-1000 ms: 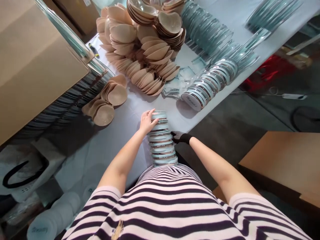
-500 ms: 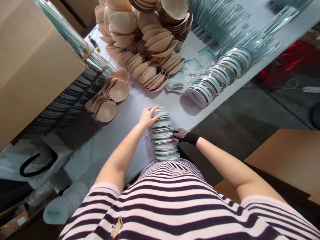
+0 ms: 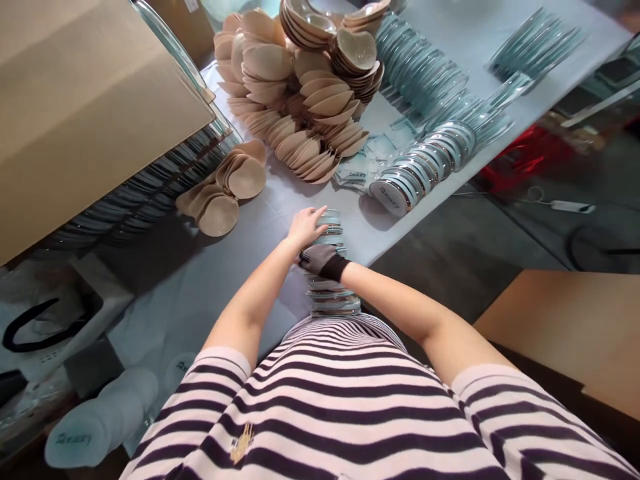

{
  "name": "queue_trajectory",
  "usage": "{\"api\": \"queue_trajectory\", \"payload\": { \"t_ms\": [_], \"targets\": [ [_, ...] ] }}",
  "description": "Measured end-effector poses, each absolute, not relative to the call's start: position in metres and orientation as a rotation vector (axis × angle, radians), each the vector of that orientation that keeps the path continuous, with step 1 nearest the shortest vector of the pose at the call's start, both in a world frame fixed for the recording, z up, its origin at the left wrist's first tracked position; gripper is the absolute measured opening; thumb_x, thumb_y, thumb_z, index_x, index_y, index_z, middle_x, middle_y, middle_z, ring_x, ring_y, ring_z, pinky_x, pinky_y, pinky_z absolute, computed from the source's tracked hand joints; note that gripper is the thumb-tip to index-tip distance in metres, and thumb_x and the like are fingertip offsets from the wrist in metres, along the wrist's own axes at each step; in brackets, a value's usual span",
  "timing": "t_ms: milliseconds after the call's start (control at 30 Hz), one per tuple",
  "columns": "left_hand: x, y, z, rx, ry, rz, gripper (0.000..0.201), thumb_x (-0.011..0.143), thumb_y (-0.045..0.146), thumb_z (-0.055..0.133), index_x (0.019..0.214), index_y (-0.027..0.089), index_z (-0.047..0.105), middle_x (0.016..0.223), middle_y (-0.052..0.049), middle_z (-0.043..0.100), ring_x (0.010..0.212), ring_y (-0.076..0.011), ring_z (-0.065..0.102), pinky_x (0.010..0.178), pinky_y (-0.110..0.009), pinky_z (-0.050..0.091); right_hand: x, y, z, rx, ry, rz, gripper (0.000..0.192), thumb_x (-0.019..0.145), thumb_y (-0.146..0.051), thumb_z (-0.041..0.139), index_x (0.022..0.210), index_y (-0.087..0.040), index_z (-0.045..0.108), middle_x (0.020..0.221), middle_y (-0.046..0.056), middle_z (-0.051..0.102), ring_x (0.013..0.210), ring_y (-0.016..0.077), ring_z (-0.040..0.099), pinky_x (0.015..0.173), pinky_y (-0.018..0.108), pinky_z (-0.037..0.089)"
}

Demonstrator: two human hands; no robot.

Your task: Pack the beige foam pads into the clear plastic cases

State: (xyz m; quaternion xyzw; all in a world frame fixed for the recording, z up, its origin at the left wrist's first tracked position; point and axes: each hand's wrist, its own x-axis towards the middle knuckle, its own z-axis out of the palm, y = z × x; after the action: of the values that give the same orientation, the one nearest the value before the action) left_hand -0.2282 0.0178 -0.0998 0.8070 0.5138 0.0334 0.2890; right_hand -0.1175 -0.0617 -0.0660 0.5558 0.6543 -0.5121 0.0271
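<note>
A stack of round clear plastic cases [image 3: 331, 293] lies on its side against my striped shirt, reaching out over the white table [image 3: 210, 280]. My bare left hand [image 3: 306, 227] presses on the stack's far end. My right hand [image 3: 318, 259], in a dark knit glove, lies across the top of the stack near its middle. Both hands are closed onto the stack and hide its upper part.
Heaps of beige cup-shaped pads [image 3: 300, 87] fill the far table, with a small pile [image 3: 225, 193] nearer left. Another row of round cases [image 3: 425, 170] lies to the right by the table's edge. A cardboard box [image 3: 75, 100] looms at left, a brown board [image 3: 565, 327] at right.
My gloved right hand has moved from the right side of the stack up onto its top, close to my left hand. The left hand stays on the far end.
</note>
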Motion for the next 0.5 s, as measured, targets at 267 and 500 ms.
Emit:
{"api": "queue_trajectory", "payload": {
  "t_ms": [267, 500],
  "targets": [
    [-0.228, 0.004, -0.104, 2.173, 1.439, 0.05, 0.071, 0.088, 0.053, 0.059, 0.152, 0.03, 0.039, 0.145, -0.013, 0.045, 0.136, -0.0323, 0.038, 0.116, -0.046, 0.023, 0.003, -0.11, -0.123, 1.59, 1.45, -1.739, 0.036, 0.085, -0.01, 0.052, 0.118, -0.016, 0.065, 0.082, 0.005, 0.07, 0.068, 0.0144, 0.063, 0.066, 0.024, 0.049],
    [-0.227, 0.006, -0.103, 2.192, 1.449, -0.017, 0.07, 0.089, 0.054, 0.057, 0.152, 0.031, 0.039, 0.143, -0.011, 0.045, 0.136, -0.0318, 0.036, 0.116, -0.043, 0.023, 0.001, -0.106, -0.138, 1.411, 1.483, -1.841, 0.012, 0.075, -0.01, 0.059, 0.068, -0.016, 0.067, 0.055, 0.0, 0.057, 0.049, 0.011, 0.048, 0.052, 0.023, 0.038]
  ]
}}
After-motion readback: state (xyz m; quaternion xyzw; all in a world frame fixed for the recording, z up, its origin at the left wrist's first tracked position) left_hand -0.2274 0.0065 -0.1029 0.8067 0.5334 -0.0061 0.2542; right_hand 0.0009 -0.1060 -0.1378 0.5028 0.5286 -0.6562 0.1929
